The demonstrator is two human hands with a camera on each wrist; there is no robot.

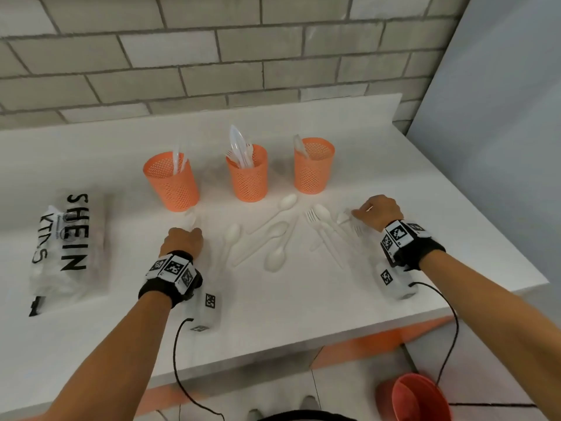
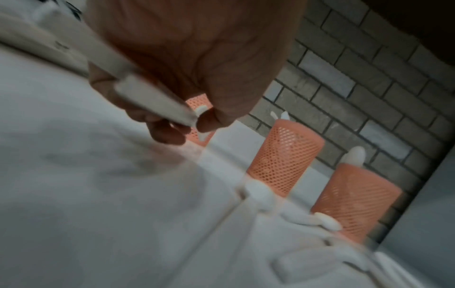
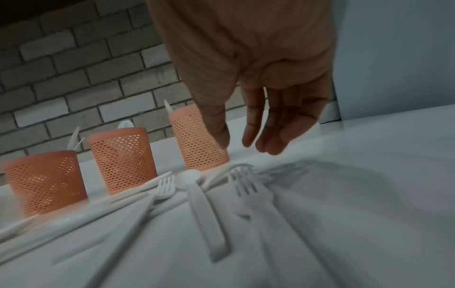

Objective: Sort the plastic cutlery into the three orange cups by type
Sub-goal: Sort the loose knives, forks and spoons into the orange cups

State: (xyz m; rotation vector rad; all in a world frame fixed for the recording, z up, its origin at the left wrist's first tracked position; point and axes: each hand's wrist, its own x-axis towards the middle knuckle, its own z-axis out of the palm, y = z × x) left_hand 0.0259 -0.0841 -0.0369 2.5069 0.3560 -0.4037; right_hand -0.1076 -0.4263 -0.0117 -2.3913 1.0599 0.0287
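Observation:
Three orange mesh cups stand in a row: left (image 1: 171,185), middle (image 1: 247,174), right (image 1: 314,165), each with white cutlery standing in it. Loose white spoons (image 1: 276,259) and forks (image 1: 311,215) lie on the white counter (image 1: 288,299) in front of them. My left hand (image 1: 185,235) is near the left cup, its fingers curled round the handle of a white utensil (image 2: 147,97); its blurred end looks like a spoon bowl. My right hand (image 1: 359,212) hovers with relaxed fingers (image 3: 248,136) just above a fork (image 3: 243,185) and holds nothing.
A clear plastic bag with black lettering (image 1: 69,238) lies at the counter's left. A brick wall (image 1: 212,56) runs behind the cups, and a grey panel (image 1: 501,117) closes off the right. A red bucket (image 1: 419,399) stands on the floor below the front edge.

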